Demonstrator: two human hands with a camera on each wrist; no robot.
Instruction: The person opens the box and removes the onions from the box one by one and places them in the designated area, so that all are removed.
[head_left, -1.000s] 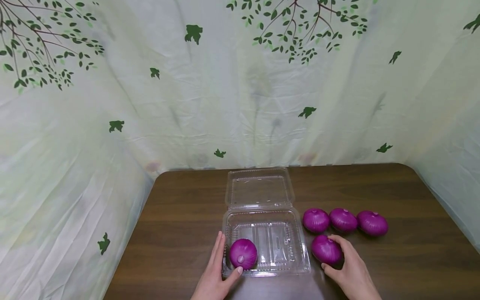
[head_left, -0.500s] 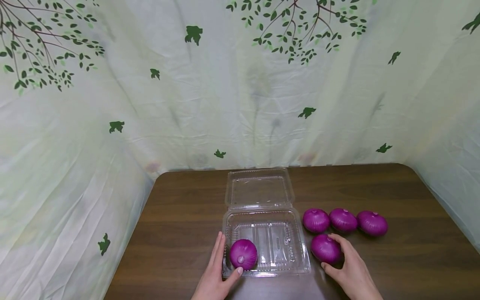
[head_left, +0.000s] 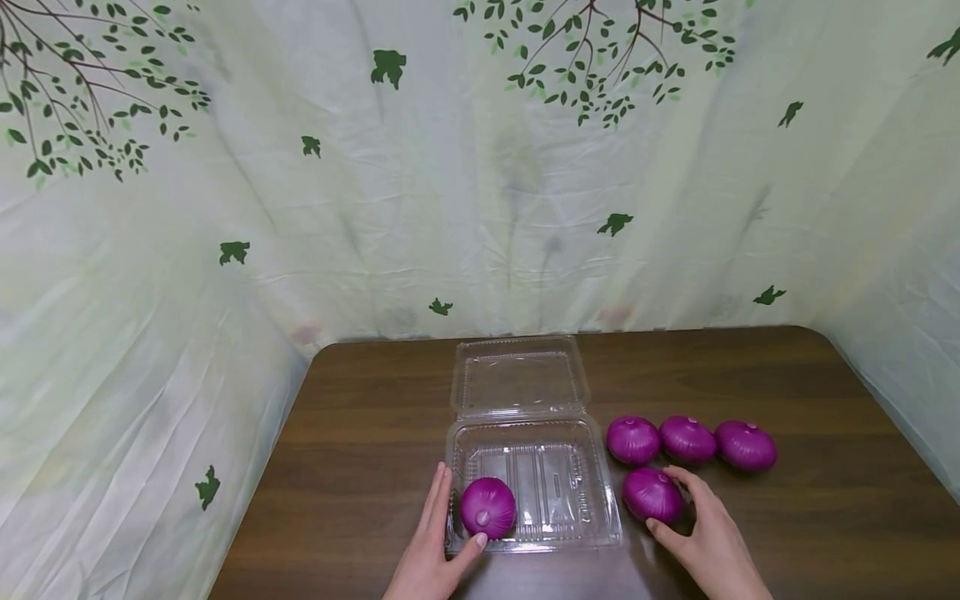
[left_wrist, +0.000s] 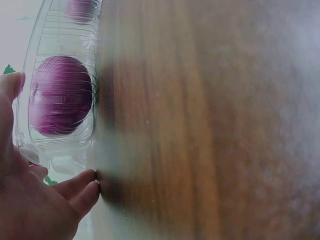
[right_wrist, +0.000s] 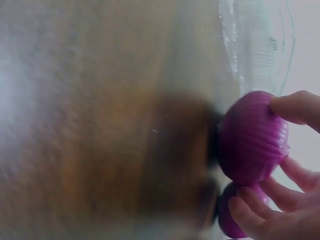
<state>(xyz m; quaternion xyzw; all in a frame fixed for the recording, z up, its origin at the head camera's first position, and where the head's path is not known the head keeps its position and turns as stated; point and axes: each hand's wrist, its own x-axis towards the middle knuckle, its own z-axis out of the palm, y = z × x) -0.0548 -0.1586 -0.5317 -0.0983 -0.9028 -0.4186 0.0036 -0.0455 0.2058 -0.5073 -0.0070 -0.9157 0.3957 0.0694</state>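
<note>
A clear plastic clamshell container [head_left: 543, 542] lies with its lid folded back on the table. One red onion [head_left: 487, 508] sits in its near left corner. My left hand [head_left: 432, 542] rests against that corner, fingers straight along the left side and thumb on the front rim. The left wrist view shows the onion [left_wrist: 61, 96] through the plastic, with the thumb touching the rim. Right of the container, my right hand [head_left: 705, 533] holds another red onion [head_left: 651, 495] on the table. In the right wrist view, thumb and fingers lie around this onion [right_wrist: 252, 137].
Three more red onions stand in a row behind the right hand: a left one [head_left: 632, 441], a middle one [head_left: 687, 439] and a right one [head_left: 746, 446]. The brown wooden table [head_left: 375, 433] ends at a patterned cloth backdrop [head_left: 480, 208].
My right hand has shifted slightly to the right, its grip a little looser, while the onion there stays in place. The left hand and container have not visibly moved.
</note>
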